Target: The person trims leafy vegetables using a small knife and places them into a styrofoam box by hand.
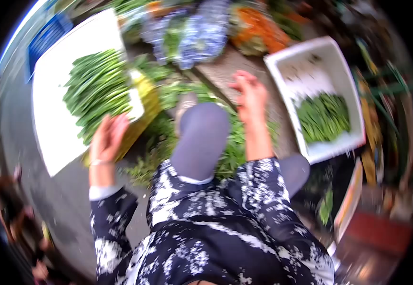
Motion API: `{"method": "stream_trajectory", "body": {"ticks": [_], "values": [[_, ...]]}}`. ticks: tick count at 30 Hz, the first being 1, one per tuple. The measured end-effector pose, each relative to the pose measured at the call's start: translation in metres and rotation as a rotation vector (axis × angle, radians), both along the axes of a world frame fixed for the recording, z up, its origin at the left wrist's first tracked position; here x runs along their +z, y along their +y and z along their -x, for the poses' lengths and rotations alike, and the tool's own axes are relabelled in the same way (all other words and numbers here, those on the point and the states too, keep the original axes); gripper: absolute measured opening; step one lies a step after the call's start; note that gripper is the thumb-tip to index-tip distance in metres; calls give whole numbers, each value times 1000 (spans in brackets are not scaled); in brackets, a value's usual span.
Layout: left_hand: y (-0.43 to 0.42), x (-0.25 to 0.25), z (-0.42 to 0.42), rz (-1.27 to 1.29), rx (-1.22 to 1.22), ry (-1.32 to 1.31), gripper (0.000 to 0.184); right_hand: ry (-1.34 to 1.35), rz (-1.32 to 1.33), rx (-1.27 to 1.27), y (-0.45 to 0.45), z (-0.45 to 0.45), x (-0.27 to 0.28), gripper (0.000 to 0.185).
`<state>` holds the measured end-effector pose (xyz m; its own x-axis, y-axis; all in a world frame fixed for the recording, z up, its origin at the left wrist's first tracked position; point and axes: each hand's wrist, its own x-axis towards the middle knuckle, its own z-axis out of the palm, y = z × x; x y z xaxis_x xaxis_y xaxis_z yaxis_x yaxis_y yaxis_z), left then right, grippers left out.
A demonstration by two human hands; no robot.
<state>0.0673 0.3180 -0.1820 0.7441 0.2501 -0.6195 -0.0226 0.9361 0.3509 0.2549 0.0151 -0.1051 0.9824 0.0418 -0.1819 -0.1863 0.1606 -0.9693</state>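
At nine o'clock, the left hand (109, 137) is reaching forward, loosely open, beside greens (97, 90) lying at ten on a white board (49, 104), contact unclear. Toward one, the right hand (251, 95) is hovering with fingers slightly curled, holding nothing visible. Grey ground (19, 123) is stretching leftward, bagged vegetables (204, 35) are sitting at twelve, and a foam box (286, 102) is holding more greens at two.

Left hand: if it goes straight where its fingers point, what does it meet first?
The left hand would likely meet the stacked leafy greens first; whether it touches them now is unclear.
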Motion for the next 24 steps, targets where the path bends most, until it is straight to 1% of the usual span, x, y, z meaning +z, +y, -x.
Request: {"method": "stream_trajectory", "body": {"ticks": [1, 2, 4, 5, 6, 8, 9, 10, 12, 13, 15, 16, 19, 22, 24], "values": [[5, -2, 4, 16, -58, -15, 50, 4, 16, 4, -10, 1, -8, 19], [7, 7, 6, 75, -80, -29, 54, -9, -7, -48, -21, 5, -11, 18], [11, 12, 8, 208, -16, -55, 55, -1, 13, -101, -38, 8, -23, 18], [8, 20, 7, 272, 3, -54, 55, -9, -2, -102, -49, 9, -29, 19], [-1, 33, 4, 273, 20, 6, 55, 24, 23, -115, -62, 15, -25, 21], [-12, 43, -7, 328, 1, 23, 51, 72, 71, -138, -82, 21, -27, 24], [-9, 40, -13, 377, -1, 40, 49, 65, 72, -170, -86, 24, -30, 24], [-9, 39, -16, 375, -30, 46, 49, 79, 102, -191, -98, 27, -31, 24], [-19, 42, -29, 210, -16, 110, 42, 83, 177, -228, -125, 33, -26, 24], [-22, 46, -33, 149, -112, 103, 34, 76, 234, -253, -139, 36, -23, 24], [-31, 49, -47, 134, -390, -217, 30, 65, 297, -319, -169, 40, -22, 20], [-36, 45, -61, 65, -410, -226, 28, 68, 330, -345, -182, 41, -27, 20], [-93, 78, -116, 10, -484, -354, 25, 83, 450, -386, -236, 47, -23, 19], [-175, 119, -168, 128, -618, -485, 22, 56, 502, -461, -289, 45, -15, 19], [-232, 136, -194, 193, -737, -557, 20, 62, 562, -498, -329, 33, -9, 19]]}}
